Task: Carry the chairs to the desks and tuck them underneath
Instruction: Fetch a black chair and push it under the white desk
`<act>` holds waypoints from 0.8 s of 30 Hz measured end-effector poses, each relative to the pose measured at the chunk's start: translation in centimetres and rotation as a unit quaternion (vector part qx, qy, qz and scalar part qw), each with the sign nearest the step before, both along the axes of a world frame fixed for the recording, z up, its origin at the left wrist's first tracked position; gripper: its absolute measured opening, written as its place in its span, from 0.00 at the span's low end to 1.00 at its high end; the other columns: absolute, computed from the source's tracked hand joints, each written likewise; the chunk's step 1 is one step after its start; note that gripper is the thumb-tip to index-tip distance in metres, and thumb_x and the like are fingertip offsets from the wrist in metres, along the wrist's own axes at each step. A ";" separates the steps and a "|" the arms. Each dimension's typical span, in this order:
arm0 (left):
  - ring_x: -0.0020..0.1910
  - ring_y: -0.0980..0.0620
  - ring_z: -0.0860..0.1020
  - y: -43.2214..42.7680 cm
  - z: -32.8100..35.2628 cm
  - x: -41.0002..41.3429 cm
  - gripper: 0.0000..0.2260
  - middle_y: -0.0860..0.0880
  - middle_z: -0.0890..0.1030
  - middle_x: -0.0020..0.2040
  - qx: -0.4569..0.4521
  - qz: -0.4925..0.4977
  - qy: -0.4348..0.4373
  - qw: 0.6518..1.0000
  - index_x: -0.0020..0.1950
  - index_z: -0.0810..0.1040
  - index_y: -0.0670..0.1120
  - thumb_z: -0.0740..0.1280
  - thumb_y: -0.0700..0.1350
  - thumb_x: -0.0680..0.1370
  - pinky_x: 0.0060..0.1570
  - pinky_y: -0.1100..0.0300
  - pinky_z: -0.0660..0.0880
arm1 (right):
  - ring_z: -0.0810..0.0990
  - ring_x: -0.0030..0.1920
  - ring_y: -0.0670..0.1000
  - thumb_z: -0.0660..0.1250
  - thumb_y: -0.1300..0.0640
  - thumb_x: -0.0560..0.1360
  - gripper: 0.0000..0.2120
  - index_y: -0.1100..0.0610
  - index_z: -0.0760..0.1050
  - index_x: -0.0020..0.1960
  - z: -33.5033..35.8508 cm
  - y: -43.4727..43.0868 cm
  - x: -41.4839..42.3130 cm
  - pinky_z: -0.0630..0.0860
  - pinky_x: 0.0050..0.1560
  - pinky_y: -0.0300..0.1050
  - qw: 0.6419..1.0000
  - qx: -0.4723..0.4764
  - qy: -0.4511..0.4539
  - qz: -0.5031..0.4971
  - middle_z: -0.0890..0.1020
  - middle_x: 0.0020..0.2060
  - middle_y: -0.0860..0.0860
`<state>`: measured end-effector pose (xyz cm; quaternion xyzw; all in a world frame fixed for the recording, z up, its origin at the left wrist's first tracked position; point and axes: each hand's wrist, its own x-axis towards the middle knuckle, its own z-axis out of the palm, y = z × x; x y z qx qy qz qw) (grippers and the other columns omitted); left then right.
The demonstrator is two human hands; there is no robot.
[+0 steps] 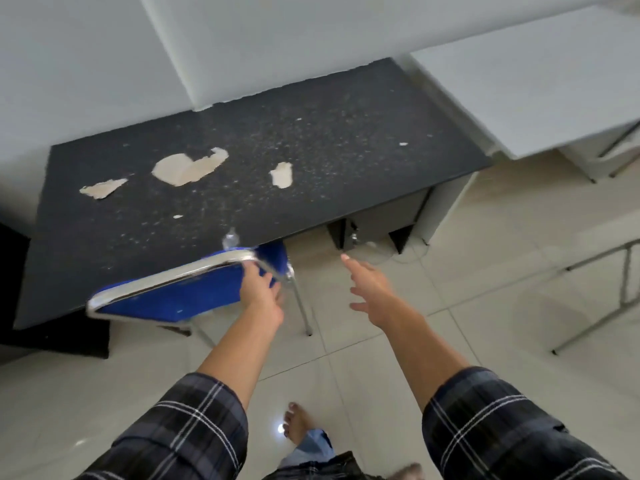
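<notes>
A dusty black tabletop [311, 161] with pale peeled patches [188, 168] stands on a light tiled floor [381, 358], a blue chair [166, 299] at its near edge.

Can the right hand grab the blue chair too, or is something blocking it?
Probably yes. The right hand hangs open in the air beside the blue chair, with only bare floor between them. The left hand already grips the chair's backrest at its right end, so the right hand would have to grab lower down.

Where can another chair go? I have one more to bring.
Bare tiled floor lies right of the blue chair, before the black desk's pedestal. Left is crowded: the left hand holds the chair; right hand is open.
</notes>
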<state>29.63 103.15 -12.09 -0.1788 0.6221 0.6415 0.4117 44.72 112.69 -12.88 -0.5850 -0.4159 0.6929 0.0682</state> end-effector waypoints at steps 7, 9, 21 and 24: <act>0.77 0.45 0.61 9.2 1.6 18.7 0.31 0.46 0.60 0.79 -0.177 -0.545 0.395 0.718 0.79 0.61 0.52 0.55 0.65 0.79 0.72 0.51 0.58 | 0.67 0.76 0.59 0.62 0.33 0.77 0.39 0.52 0.59 0.81 0.8 3.0 19.8 0.65 0.72 0.54 0.941 0.235 -0.215 0.118 0.66 0.78 0.56; 0.77 0.43 0.58 11.6 2.2 24.2 0.33 0.47 0.56 0.80 -0.200 -0.606 0.463 0.615 0.79 0.59 0.55 0.52 0.68 0.78 0.72 0.46 0.58 | 0.64 0.77 0.59 0.60 0.31 0.76 0.40 0.52 0.58 0.81 1.3 3.7 25.5 0.64 0.74 0.56 0.923 0.260 -0.261 0.111 0.65 0.78 0.57; 0.78 0.39 0.54 21.0 4.4 54.9 0.38 0.45 0.55 0.81 -0.084 -0.721 0.583 0.365 0.80 0.54 0.55 0.51 0.73 0.75 0.73 0.39 0.52 | 0.57 0.80 0.59 0.60 0.32 0.77 0.41 0.52 0.55 0.81 5.6 6.4 56.0 0.60 0.76 0.64 0.868 0.267 -0.414 -0.055 0.61 0.80 0.57; 0.78 0.39 0.54 23.4 4.6 60.5 0.38 0.45 0.55 0.81 -0.061 -0.734 0.591 0.330 0.80 0.54 0.55 0.52 0.72 0.75 0.73 0.38 0.53 | 0.55 0.81 0.60 0.60 0.31 0.77 0.42 0.51 0.54 0.82 5.6 7.3 61.3 0.59 0.77 0.64 0.865 0.247 -0.426 -0.098 0.60 0.81 0.56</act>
